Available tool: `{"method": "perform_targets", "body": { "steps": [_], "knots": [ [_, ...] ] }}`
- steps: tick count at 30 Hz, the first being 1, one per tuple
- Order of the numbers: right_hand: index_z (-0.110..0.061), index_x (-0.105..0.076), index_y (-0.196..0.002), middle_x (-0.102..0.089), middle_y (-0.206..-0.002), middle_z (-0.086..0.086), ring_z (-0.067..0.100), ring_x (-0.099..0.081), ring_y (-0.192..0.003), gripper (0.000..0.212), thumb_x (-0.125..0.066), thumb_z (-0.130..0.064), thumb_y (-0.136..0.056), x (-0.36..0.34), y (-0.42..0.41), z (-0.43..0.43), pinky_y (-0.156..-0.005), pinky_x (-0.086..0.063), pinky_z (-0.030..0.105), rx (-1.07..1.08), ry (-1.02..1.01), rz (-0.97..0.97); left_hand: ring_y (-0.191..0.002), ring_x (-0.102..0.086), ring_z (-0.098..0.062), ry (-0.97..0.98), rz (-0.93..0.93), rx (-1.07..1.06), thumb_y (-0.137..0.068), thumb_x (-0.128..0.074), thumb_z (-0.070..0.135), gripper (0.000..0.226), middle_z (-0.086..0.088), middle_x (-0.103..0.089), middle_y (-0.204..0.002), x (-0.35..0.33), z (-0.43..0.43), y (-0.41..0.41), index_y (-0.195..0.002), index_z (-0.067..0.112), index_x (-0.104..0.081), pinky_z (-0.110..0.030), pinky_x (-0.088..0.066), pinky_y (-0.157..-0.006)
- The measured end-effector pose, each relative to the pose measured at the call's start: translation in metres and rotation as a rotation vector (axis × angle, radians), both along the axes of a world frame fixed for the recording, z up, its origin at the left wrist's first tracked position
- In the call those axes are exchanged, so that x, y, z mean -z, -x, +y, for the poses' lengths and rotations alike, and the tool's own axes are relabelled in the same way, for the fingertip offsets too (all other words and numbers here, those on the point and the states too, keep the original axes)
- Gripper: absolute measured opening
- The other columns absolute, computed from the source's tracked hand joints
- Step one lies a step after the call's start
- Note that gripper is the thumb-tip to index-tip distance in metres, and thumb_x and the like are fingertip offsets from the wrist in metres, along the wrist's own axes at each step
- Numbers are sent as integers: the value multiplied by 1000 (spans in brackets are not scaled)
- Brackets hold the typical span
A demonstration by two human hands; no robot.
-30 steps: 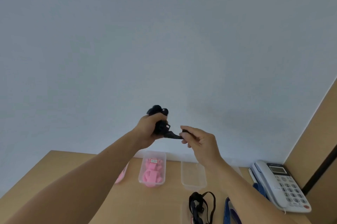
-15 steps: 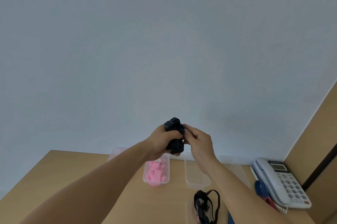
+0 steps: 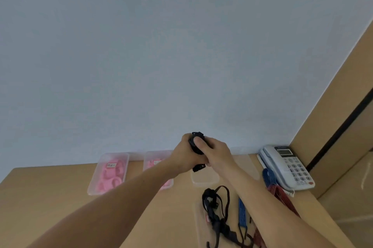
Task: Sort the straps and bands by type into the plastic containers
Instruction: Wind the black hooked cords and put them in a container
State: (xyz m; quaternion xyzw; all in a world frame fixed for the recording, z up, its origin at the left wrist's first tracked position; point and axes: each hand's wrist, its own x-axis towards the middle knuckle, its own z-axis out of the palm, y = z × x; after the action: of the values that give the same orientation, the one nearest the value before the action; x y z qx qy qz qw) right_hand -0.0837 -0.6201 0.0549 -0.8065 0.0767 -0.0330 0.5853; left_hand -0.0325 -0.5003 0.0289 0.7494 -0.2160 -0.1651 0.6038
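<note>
Black strap (image 3: 195, 142): soft, light webbing, rolled up; judged prone to uncoil.
Left hand (image 3: 184, 157): curled round strap.
Right hand (image 3: 217, 153): thumb pinching strap.
Hold: across the coils.

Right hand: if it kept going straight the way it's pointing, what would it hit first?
The right hand grips the rolled black strap, so it meets that first, then the left hand against it. Past those, probably the pale wall, though depth is unclear.

I work in an office: my wooden desk (image 3: 60, 197) carries a corded desk telephone (image 3: 286, 167) against a plain wall (image 3: 181, 45).
</note>
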Motion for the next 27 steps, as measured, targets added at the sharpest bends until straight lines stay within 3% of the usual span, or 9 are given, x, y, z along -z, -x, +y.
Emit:
{"method": "perform_targets", "body": {
  "steps": [3,7,10,12,16,19,22,24,27],
  "knots": [
    [-22,-66,-95,-59,-59,-23,-5,-54,-53,17,-64,-38,-92,17,-9,-24,-54,-39,12,-109,34,35,-56,-57,-11,3,39,98,-70,-67,-8,21,4,-58,-58,6,-15,-7,-72,11,-58,-23,-45,-54],
    [-21,-68,-109,-73,-95,-3,7,-70,-82,24,-70,-34,-88,36,-32,-58,-63,-53,18,-105,-68,128,-63,-52,-21,-1,127,223,-74,-71,-4,25,-9,-55,-71,21,-40,-21,-90,-3,-52,-30,-43,-57],
    [-13,-70,-109,-74,-96,10,16,-74,-79,23,-73,-21,-87,46,-49,-83,-60,-57,25,-119,-215,195,-66,-54,-24,0,183,244,-79,-69,-3,18,-14,-56,-73,31,-60,-35,-88,-2,-54,-36,-44,-61],
    [-12,-71,-107,-74,-94,15,24,-74,-77,21,-73,-16,-86,54,-62,-95,-62,-61,36,-97,-265,221,-75,-61,-25,3,229,144,-78,-72,6,29,-12,-66,-78,39,-71,-43,-99,7,-52,-42,-44,-66],
    [-14,-75,-93,-71,-81,13,18,-65,-62,11,-69,-10,-85,71,-82,-111,-50,-49,24,-78,-251,263,-95,-69,-23,-164,259,-57,-70,-72,38,70,-16,-63,-111,69,-87,-57,-124,24,-31,-36,-57,-77],
    [-16,-77,-89,-67,-74,9,18,-58,-58,12,-67,-9,-85,84,-96,-119,-50,-47,26,-121,-183,282,-100,-64,-22,-273,151,-82,-79,-60,47,45,-13,-58,-113,82,-89,-61,-113,26,-41,-35,-56,-82],
    [-31,-76,-76,-74,-84,11,31,-71,-76,20,-70,-13,-84,100,-108,-122,-70,-61,47,-128,-115,292,-104,-48,-19,-510,69,-25,-87,-32,46,17,-4,-48,-109,80,-83,-68,-92,34,-44,-32,-43,-90],
    [-31,-76,-73,-73,-90,17,37,-70,-84,19,-70,-15,-83,110,-117,-121,-75,-57,56,-118,-87,317,-101,-47,-23,-631,35,-42,-95,-30,29,23,-6,-46,-102,86,-78,-79,-77,26,-44,-36,-42,-91],
    [-23,-77,-81,-73,-87,16,25,-68,-72,10,-69,-17,-82,125,-130,-115,-68,-57,43,-138,-8,348,-82,-54,-28,-759,-12,-65,-99,-38,17,33,-9,-49,-87,99,-73,-95,-67,17,-43,-34,-44,-70]
  ]
}}
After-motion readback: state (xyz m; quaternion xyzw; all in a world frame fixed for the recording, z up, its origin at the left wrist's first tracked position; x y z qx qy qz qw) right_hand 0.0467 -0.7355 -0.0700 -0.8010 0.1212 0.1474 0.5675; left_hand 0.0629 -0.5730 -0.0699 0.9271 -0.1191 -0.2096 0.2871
